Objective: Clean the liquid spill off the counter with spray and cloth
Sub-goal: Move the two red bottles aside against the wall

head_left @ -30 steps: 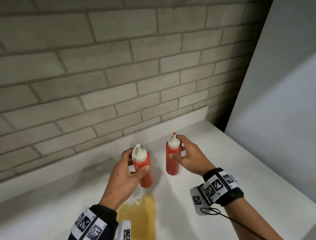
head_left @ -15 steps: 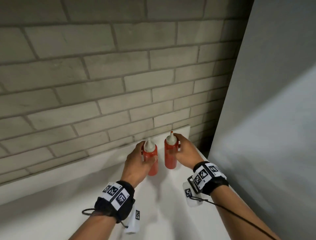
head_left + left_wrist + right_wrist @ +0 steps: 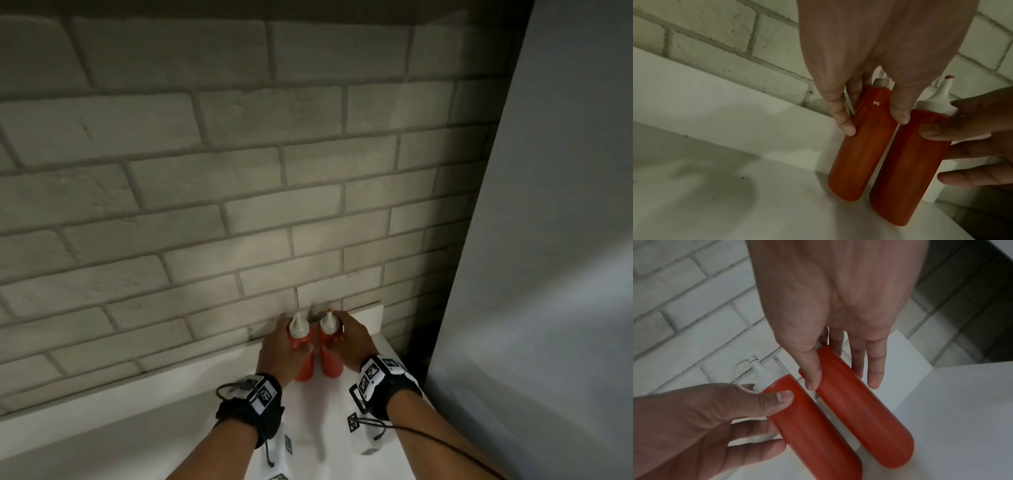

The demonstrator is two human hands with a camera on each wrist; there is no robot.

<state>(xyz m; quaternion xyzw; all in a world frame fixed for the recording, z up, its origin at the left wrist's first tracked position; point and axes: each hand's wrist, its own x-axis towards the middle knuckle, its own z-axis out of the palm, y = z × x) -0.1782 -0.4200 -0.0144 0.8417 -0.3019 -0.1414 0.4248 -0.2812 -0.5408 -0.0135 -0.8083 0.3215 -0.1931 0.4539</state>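
Two red squeeze bottles with white nozzle caps stand upright side by side on the white counter [image 3: 308, 431], close to the brick wall in the back right corner. My left hand [image 3: 296, 337] grips the left bottle [image 3: 305, 370] near its top, thumb on the front [image 3: 900, 116]. My right hand [image 3: 334, 334] grips the right bottle [image 3: 331, 365] the same way. In the wrist views the left bottle [image 3: 857, 154] and the right bottle [image 3: 863, 415] stand close together. No spill, spray or cloth is in view.
A pale brick wall [image 3: 239, 205] rises behind the counter, with a low white upstand [image 3: 370, 311] along its foot. A tall grey panel [image 3: 548, 274] closes off the right side, leaving a dark gap in the corner.
Both hands have carried the bottles away from the yellowish spill toward the back right corner and brought them together. The spill has dropped out of the head view.
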